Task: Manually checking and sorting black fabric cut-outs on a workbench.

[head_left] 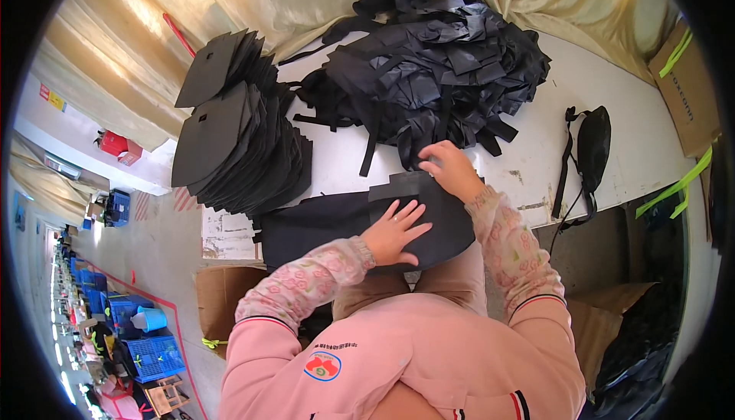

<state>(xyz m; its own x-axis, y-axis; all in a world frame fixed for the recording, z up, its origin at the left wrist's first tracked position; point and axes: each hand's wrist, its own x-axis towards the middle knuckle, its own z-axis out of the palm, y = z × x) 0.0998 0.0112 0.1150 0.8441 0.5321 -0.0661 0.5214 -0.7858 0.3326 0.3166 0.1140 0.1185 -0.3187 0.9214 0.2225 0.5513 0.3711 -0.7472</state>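
Rests L hand (392, 238), spread, gripping nothing, on blk cloth (341, 215) running left–right; has R hand (453, 174) half-curled nearer far edge, can't tell if holding.

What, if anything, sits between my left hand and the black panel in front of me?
Nothing visible does: your left hand rests spread out directly on the black panel, and your right hand is by its far edge.

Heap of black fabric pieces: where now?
Head view, upper centre: the heap lies on the white table, right of the stacked black panels, just beyond the right hand.
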